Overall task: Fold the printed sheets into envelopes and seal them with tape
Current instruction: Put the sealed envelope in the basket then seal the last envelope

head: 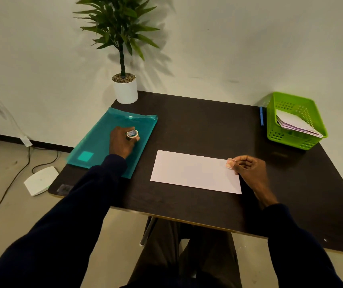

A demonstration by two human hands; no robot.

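The folded sheet (pixel 195 172) lies mid-counter (pixel 208 121), its long axis running nine to three o'clock. The right hand (pixel 247 166) pinches a tape piece (pixel 230 163) right over the sheet's three o'clock end, so it is nearer. The left hand (pixel 122 142), off at ten o'clock over the folder (pixel 104 146), grips the tape roll (pixel 132 134).

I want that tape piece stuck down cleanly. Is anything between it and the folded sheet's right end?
Nothing visible. The right hand pinches the tape piece right over the folded sheet, whose right end looks bare.
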